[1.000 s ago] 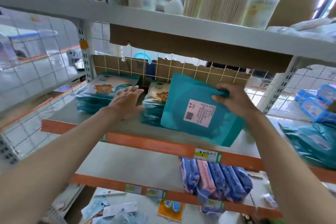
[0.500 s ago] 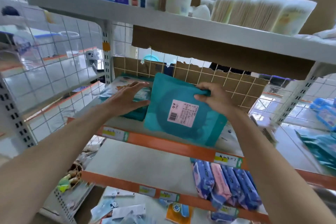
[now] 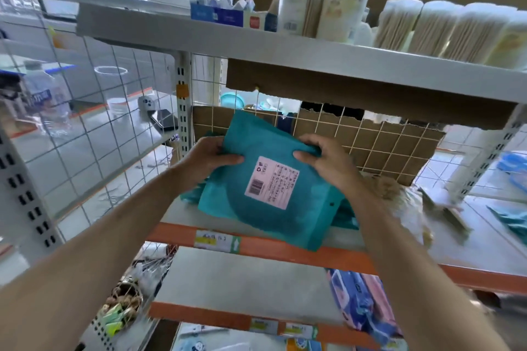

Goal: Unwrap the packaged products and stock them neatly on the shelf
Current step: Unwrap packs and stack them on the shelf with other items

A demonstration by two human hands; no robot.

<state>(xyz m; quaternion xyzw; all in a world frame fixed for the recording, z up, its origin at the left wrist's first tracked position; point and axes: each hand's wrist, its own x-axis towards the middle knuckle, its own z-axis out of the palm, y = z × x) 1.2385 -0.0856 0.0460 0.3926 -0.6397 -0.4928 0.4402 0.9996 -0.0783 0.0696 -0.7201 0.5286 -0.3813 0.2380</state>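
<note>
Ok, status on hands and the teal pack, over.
Both gripping: left hand, right hand on teal pack, top edge. Pack tilted, label up, over stack on shelf. No obstruction seen.

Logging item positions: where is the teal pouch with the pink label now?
Head view, centre: the teal pouch is gripped near its top by the left hand and right hand, over the orange-edged shelf.

Left hand [image 3: 209, 162], right hand [image 3: 329, 167]: fingers [image 3: 306, 155] curled.
</note>
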